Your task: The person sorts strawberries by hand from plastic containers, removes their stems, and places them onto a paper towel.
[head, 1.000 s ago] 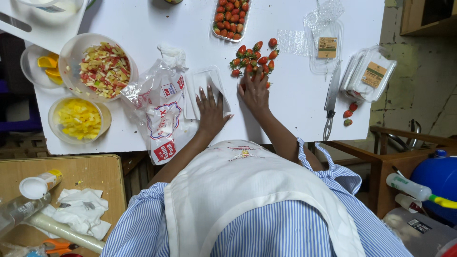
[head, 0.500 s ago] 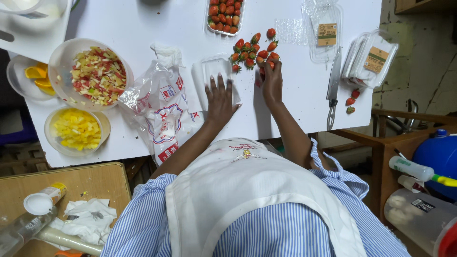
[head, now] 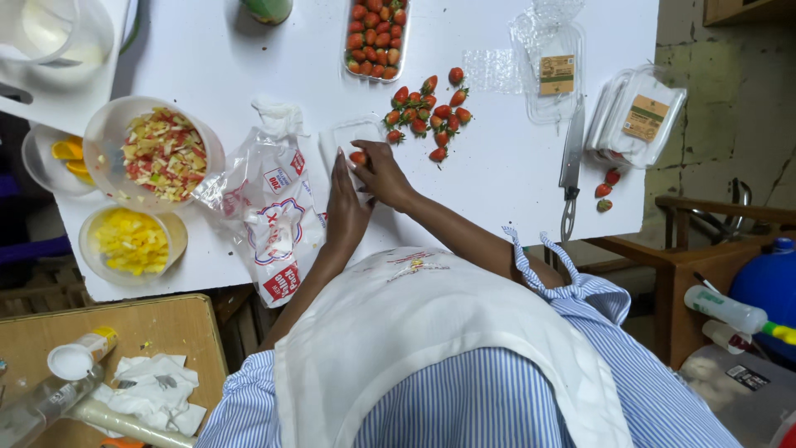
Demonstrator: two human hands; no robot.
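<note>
- We count about a dozen loose strawberries (head: 427, 108) piled on the white table (head: 249, 58), and three more by the knife (head: 571, 162).
- Our right hand (head: 383, 172) pinches one red strawberry (head: 358, 158) over a clear plastic punnet (head: 352, 137).
- Our left hand (head: 344, 207) lies flat, fingers straight, holding nothing, beside a crinkled plastic bag (head: 269, 207).
- One full tray of strawberries (head: 377, 37) sits beyond the pile.
- Two round bowls of chopped fruit (head: 162, 153) stand left.
</note>
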